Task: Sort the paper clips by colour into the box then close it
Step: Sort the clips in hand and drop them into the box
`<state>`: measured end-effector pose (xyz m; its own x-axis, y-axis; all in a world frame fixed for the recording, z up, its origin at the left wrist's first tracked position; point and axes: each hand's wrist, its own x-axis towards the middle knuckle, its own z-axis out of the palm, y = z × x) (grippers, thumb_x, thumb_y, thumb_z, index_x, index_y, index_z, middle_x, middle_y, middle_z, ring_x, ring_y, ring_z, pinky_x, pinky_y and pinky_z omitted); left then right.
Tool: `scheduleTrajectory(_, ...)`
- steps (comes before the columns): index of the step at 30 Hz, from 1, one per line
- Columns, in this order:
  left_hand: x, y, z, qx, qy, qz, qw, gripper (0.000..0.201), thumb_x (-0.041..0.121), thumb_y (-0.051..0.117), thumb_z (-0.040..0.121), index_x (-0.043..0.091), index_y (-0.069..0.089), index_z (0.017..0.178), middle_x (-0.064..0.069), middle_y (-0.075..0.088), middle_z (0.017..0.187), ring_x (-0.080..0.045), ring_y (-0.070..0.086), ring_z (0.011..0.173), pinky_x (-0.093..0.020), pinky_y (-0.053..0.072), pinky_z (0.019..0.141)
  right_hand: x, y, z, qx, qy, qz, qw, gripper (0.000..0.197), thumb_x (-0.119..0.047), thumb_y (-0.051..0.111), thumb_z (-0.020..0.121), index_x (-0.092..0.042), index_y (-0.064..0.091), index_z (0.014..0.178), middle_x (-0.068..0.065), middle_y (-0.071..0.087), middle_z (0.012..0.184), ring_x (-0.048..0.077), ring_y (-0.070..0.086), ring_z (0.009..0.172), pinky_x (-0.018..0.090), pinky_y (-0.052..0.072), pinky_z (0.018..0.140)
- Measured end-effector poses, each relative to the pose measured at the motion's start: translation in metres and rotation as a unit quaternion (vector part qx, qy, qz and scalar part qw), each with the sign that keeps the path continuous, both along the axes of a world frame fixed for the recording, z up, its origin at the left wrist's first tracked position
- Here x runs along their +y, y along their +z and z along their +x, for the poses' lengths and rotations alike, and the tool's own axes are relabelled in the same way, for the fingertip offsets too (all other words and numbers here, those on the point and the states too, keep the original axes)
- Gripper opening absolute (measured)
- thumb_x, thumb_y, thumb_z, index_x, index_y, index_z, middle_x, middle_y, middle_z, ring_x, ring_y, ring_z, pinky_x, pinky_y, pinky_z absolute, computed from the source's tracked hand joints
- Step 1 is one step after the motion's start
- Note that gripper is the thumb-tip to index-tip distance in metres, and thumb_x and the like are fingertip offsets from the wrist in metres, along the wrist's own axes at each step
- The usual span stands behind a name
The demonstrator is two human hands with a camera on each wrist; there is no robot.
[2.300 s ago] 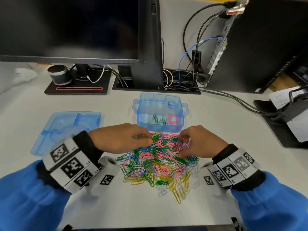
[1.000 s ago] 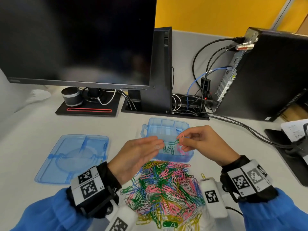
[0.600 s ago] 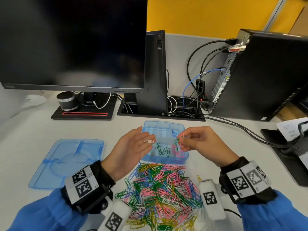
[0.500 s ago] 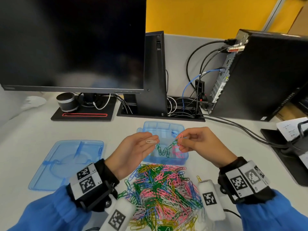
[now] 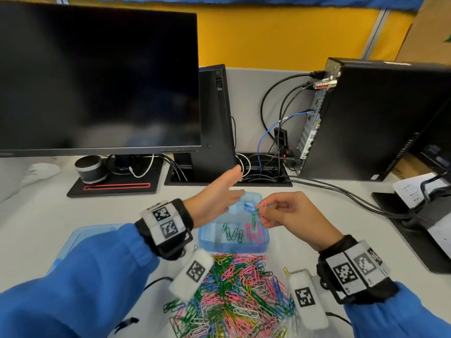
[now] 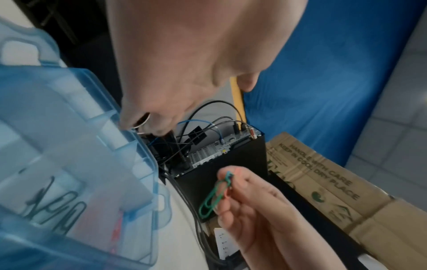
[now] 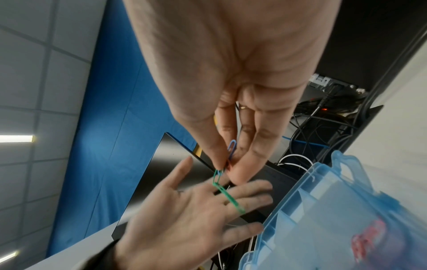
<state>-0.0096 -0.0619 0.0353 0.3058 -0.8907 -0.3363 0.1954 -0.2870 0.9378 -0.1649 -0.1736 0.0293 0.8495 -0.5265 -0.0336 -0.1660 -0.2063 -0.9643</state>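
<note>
The open blue box (image 5: pixel 264 241) stands beyond the mixed pile of paper clips (image 5: pixel 231 296). Green clips (image 5: pixel 233 234), pink clips (image 5: pixel 253 232) and blue clips (image 5: pixel 247 206) lie in separate compartments. My right hand (image 5: pixel 264 211) hovers above the box and pinches a linked bunch: a pink clip (image 5: pixel 263 207), a dangling green clip (image 7: pixel 227 193) and a blue clip (image 7: pixel 232 148). My left hand (image 5: pixel 238 181) reaches over the box's far left corner with straight, spread fingers; I see nothing in it. The green clip (image 6: pixel 215 197) also shows in the left wrist view.
The box lid (image 5: pixel 78 237) lies at the left, mostly under my left sleeve. A monitor (image 5: pixel 97 76), a small speaker (image 5: pixel 89 169), a cable tray (image 5: pixel 256 172) and a computer tower (image 5: pixel 366 118) stand behind the box. Cables (image 5: pixel 341 193) run off to the right.
My left hand, which showed a pale clip on its fingers, has moved forward over the box's far left; the clip is no longer seen. My right hand still pinches its linked clips.
</note>
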Motion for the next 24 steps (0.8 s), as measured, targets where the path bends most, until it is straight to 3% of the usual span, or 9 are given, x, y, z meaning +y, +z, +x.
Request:
scheduleTrajectory(3, 0.012, -0.003, -0.018, -0.139, -0.067, 0.009, 0.988, 0.039, 0.049, 0.047, 0.094, 0.034, 0.053, 0.129, 0.005, 0.065, 0.124, -0.012, 0.060, 0.116, -0.034, 0.038, 0.104, 0.002, -0.003, 0.003, -0.016, -0.012, 0.031, 0.999, 0.004, 0.001, 0.066, 0.085, 0.002, 0.069, 0.088, 0.025, 0.066, 0.078, 0.017, 0.067, 0.061, 0.021, 0.055, 0.061)
scheduleTrajectory(6, 0.021, -0.014, -0.030, -0.179, -0.060, -0.030, 0.982, 0.018, 0.026, 0.056, 0.096, 0.017, 0.065, 0.109, 0.000, 0.073, 0.096, -0.014, 0.072, 0.086, -0.020, 0.051, 0.077, 0.005, -0.008, 0.007, -0.028, -0.015, 0.070, 0.997, 0.012, 0.000, 0.066, 0.085, 0.010, 0.066, 0.093, 0.019, 0.066, 0.074, 0.019, 0.066, 0.060, 0.021, 0.055, 0.059)
scheduleTrajectory(9, 0.026, -0.022, -0.028, -0.178, 0.002, -0.057, 0.982, 0.018, 0.019, 0.056, 0.095, 0.006, 0.069, 0.094, -0.007, 0.074, 0.087, -0.016, 0.071, 0.071, -0.021, 0.053, 0.069, 0.008, -0.011, 0.007, -0.034, -0.020, 0.090, 0.995, 0.014, -0.003, 0.067, 0.085, 0.009, 0.067, 0.093, 0.014, 0.068, 0.072, 0.017, 0.064, 0.059, 0.021, 0.054, 0.058)
scheduleTrajectory(12, 0.027, -0.022, -0.026, -0.186, 0.029, -0.046, 0.981, 0.020, 0.016, 0.058, 0.094, 0.001, 0.072, 0.095, -0.007, 0.075, 0.081, -0.015, 0.070, 0.066, -0.025, 0.053, 0.070, 0.010, -0.012, 0.008, -0.045, -0.031, 0.110, 0.992, 0.009, -0.003, 0.067, 0.085, 0.004, 0.070, 0.088, 0.010, 0.067, 0.068, 0.016, 0.063, 0.058, 0.022, 0.055, 0.059)
scheduleTrajectory(18, 0.029, -0.018, -0.022, -0.212, 0.022, -0.024, 0.977, 0.018, 0.007, 0.057, 0.091, 0.007, 0.074, 0.086, 0.002, 0.070, 0.065, -0.011, 0.067, 0.060, -0.013, 0.048, 0.057, 0.009, -0.018, 0.008, -0.032, -0.039, 0.114, 0.992, 0.005, 0.000, 0.065, 0.085, 0.004, 0.068, 0.085, 0.008, 0.064, 0.064, 0.014, 0.062, 0.055, 0.021, 0.054, 0.058)
scheduleTrajectory(24, 0.034, -0.027, -0.013, -0.312, 0.009, 0.022, 0.950, 0.022, 0.015, 0.060, 0.092, 0.001, 0.075, 0.083, -0.006, 0.073, 0.073, -0.013, 0.067, 0.060, -0.010, 0.044, 0.055, -0.002, -0.024, 0.007, -0.032, -0.064, 0.122, 0.990, 0.008, -0.001, 0.064, 0.087, 0.003, 0.071, 0.087, 0.010, 0.067, 0.069, 0.014, 0.063, 0.057, 0.021, 0.055, 0.060)
